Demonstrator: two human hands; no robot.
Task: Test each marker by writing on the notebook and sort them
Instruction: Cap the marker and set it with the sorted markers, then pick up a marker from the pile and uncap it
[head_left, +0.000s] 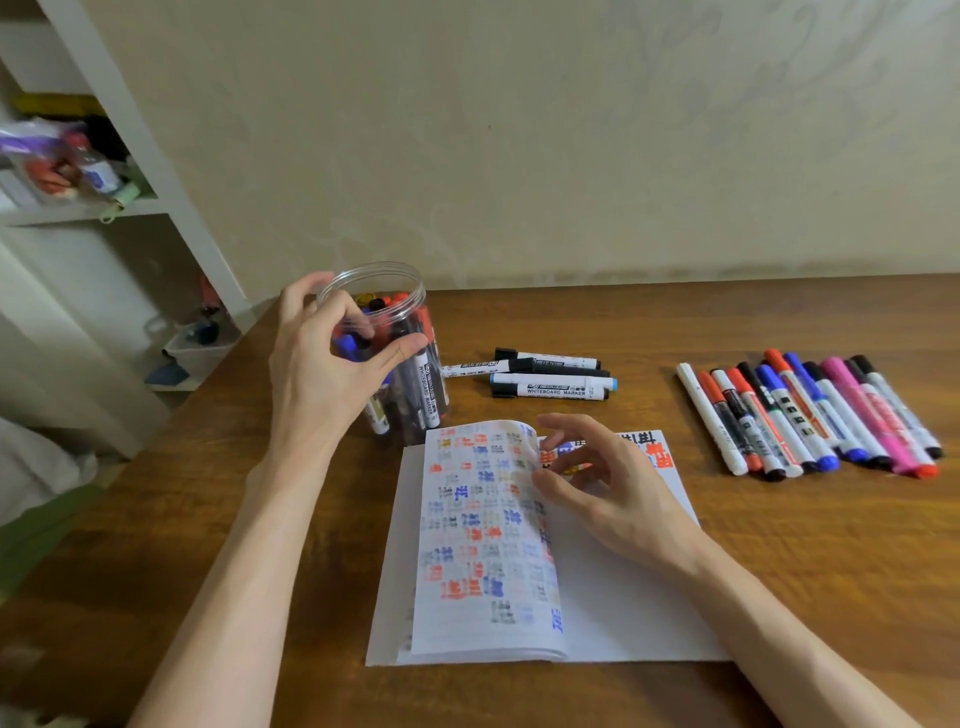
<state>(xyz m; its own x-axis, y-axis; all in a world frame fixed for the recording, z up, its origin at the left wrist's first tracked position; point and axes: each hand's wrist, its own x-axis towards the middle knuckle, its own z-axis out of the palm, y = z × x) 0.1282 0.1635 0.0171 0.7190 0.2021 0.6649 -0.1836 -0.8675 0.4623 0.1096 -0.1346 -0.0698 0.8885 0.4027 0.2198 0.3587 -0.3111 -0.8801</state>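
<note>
My left hand grips the clear plastic jar, well stocked with markers I judge untested. My right hand rests loose-fingered on the white notebook, its page crowded with marks. Sorted on the brown wooden worktop: a small cluster of markers and a long mixed-colour row of markers. Roughly half done.

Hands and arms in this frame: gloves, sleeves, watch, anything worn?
No gloves on the left hand or right hand; no rings or watch visible. The left forearm and right forearm are uncovered to the frame edge, no sleeves showing.
</note>
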